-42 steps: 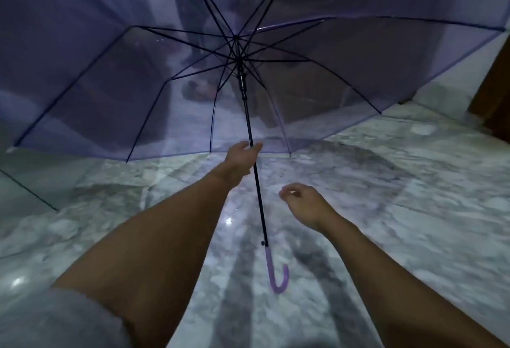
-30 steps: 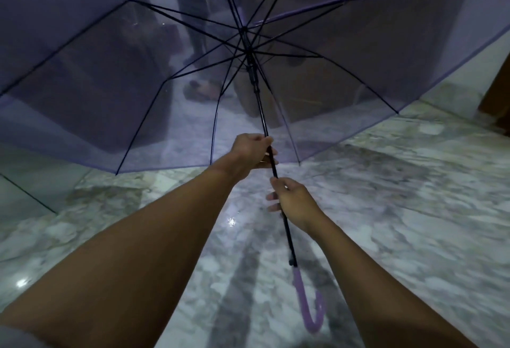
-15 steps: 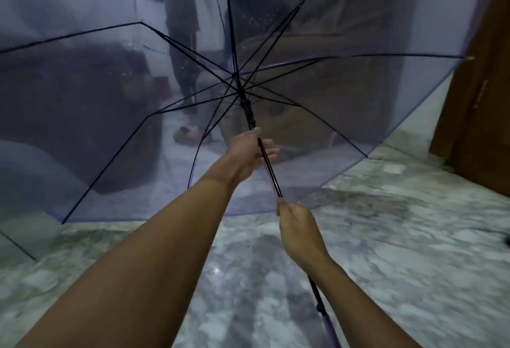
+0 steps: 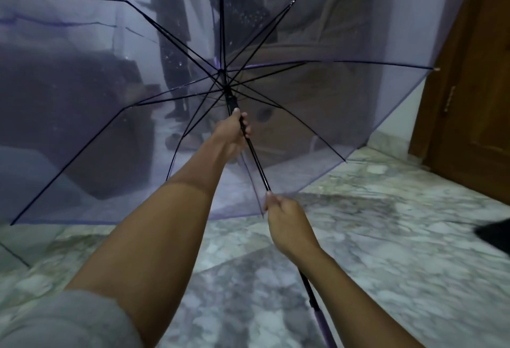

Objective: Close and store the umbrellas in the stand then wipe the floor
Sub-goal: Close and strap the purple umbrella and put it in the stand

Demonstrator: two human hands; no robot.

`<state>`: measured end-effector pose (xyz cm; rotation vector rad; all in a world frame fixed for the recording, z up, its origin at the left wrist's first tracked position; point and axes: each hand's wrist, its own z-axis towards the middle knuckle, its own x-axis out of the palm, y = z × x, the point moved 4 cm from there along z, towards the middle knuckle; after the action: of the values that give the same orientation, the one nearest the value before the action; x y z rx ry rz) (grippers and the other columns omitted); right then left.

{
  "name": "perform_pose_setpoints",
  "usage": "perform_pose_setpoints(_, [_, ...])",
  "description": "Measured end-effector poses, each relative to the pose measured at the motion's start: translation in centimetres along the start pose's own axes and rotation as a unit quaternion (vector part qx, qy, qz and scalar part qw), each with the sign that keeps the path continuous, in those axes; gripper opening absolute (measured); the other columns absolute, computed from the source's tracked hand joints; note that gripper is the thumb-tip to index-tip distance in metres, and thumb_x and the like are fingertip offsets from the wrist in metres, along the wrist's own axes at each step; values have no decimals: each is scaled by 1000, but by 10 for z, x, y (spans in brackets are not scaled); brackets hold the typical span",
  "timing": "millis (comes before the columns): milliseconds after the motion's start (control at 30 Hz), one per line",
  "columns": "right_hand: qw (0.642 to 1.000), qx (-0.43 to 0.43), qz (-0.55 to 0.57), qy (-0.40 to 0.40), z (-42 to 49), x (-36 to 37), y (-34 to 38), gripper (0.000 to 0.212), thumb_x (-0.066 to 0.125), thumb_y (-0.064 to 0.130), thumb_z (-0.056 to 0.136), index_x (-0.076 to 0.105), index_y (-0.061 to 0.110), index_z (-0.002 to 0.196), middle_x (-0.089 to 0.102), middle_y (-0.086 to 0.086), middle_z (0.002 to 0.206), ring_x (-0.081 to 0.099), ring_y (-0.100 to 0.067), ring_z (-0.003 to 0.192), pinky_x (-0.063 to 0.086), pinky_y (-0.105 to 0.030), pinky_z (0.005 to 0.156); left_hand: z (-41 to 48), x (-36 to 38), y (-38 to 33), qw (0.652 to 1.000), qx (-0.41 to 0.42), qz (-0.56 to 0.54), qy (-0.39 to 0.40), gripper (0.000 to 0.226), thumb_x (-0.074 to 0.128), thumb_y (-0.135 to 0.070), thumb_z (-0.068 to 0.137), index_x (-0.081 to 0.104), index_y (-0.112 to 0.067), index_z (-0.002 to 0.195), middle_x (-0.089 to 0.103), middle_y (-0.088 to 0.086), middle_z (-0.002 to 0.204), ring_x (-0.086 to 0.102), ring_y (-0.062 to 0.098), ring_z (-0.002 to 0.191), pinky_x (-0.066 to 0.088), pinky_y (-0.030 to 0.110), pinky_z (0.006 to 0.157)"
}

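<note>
An open see-through purple umbrella (image 4: 82, 85) fills the upper part of the view, its black ribs spread wide and water drops on the canopy. Its black shaft (image 4: 258, 164) runs down to the lower right, where the purple handle (image 4: 327, 334) shows beside my right forearm. My left hand (image 4: 234, 133) grips the shaft just below the black runner (image 4: 231, 101). My right hand (image 4: 287, 223) is closed around the shaft lower down. The marble floor (image 4: 386, 251) lies beneath. No stand is in view.
A brown wooden door (image 4: 469, 85) stands at the right. A dark object (image 4: 496, 234) lies on the floor at the right edge. Through the canopy I see dark furniture (image 4: 69, 126) at the left and a person's legs (image 4: 174, 71) standing behind.
My right hand came from the air onto the shaft and closed on it. My left hand slid up toward the runner. The umbrella tilted up and the view rose, showing the door.
</note>
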<state>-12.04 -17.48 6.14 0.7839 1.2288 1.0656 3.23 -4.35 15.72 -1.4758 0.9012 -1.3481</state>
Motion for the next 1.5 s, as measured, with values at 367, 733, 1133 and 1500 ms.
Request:
perform_pose_setpoints(367, [996, 33, -69, -52, 61, -46, 15, 41, 38, 21, 106, 55, 2, 75, 47, -8, 66, 45, -26, 72, 30, -31, 66, -52, 65, 58, 985, -131, -34, 111, 38, 28, -27, 107, 37, -13, 73, 26, 2, 63, 27, 13, 46, 31, 18, 36])
perform_pose_setpoints(733, [974, 130, 146, 114, 11, -30, -23, 34, 34, 36, 107, 51, 15, 88, 30, -1, 61, 25, -12, 41, 26, -21, 41, -13, 34, 40, 990, -58, -104, 76, 41, 26, -29, 107, 34, -16, 70, 27, -6, 36, 24, 8, 27, 19, 14, 34])
perform_pose_setpoints(1133, [995, 81, 49, 23, 54, -38, 19, 30, 36, 24, 104, 49, 15, 79, 44, -1, 66, 41, -13, 51, 38, -21, 40, -42, 52, 56, 979, -114, -106, 133, 40, 27, -27, 108, 36, -15, 71, 25, -1, 56, 25, 11, 45, 27, 18, 35])
perform_pose_setpoints(1500, [973, 104, 149, 145, 16, -35, 3, 19, 63, 25, 96, 63, 5, 98, 64, -9, 86, 64, -19, 59, 61, -41, 67, -25, 47, 62, 987, -86, -107, 80, 40, 27, -21, 107, 35, -13, 68, 22, -6, 31, 21, 7, 23, 19, 13, 30])
